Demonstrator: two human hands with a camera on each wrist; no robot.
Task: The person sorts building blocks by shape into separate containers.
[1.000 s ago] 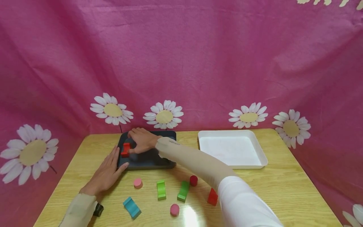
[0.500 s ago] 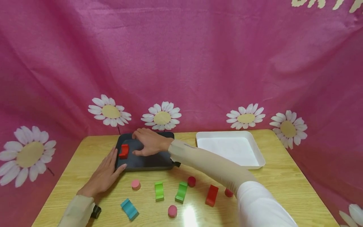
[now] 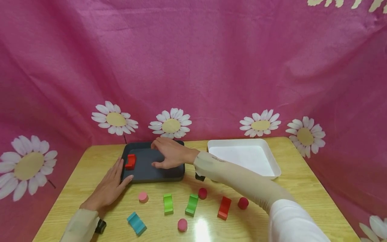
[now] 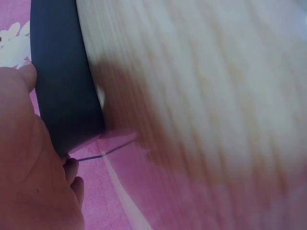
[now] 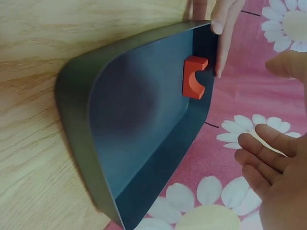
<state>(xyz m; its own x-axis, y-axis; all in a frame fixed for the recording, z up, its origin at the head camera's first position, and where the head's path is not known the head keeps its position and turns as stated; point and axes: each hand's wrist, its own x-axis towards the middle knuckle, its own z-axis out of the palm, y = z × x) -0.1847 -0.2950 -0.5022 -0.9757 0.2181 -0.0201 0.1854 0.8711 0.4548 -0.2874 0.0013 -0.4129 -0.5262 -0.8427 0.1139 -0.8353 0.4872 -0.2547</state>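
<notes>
- Tabletop [image 3: 308, 188] bore blue block [image 3: 136, 223], second red block [image 3: 224, 208] and light green block [image 3: 168, 204] on near side, well apart.
- Left hand [image 3: 105, 190]: fingers fairly straight along black tray's [image 3: 152, 178] left wall, thumb by near corner; no pinch.
- Tray looked light, stiff, apt to slide; rim seemed best hold.
- Red notched block [image 3: 130, 162] sat inside, near left wall; seemed light, rigid, smooth, not fragile; straight sides looked better to pinch than curved notch.
- Right hand [image 3: 169, 153] hovered over tray, thumb and fingers spread apart, nothing held.
- Pink curtain [image 3: 193, 67] hung behind.
</notes>
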